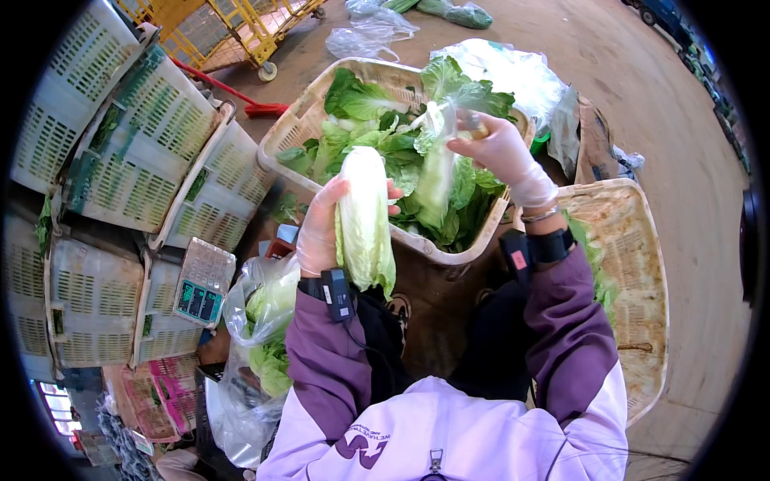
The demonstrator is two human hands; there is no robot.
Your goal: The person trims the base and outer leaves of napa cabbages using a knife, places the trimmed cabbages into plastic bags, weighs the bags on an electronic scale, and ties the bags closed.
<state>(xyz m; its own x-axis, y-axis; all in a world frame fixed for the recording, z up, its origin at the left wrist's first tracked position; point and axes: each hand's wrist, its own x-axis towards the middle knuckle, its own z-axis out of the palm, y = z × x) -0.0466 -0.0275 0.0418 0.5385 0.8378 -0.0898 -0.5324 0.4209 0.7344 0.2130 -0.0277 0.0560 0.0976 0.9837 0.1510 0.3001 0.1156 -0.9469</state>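
Note:
My left hand [322,228], in a thin clear glove, is wrapped round a napa cabbage [365,220] with pale, trimmed-looking leaves, held upright above the near rim of a basket. My right hand [499,152], gloved too, is closed over the basket's right side. A small brownish object [476,126] shows at its fingers; I cannot make out its kind. Just left of those fingers, a pale cabbage leaf [435,188] is smeared by motion, and whether the hand touches it is unclear. Loose green outer leaves [361,100] fill the white plastic basket [277,152].
Stacked white crates [156,144] and a digital scale [204,280] stand at left. Bagged cabbages [269,353] sit beside my left arm. Another basket [642,321] is by my right elbow. White plastic bags [513,76], a red-handled tool [261,109] and a yellow cart [220,36] lie farther off.

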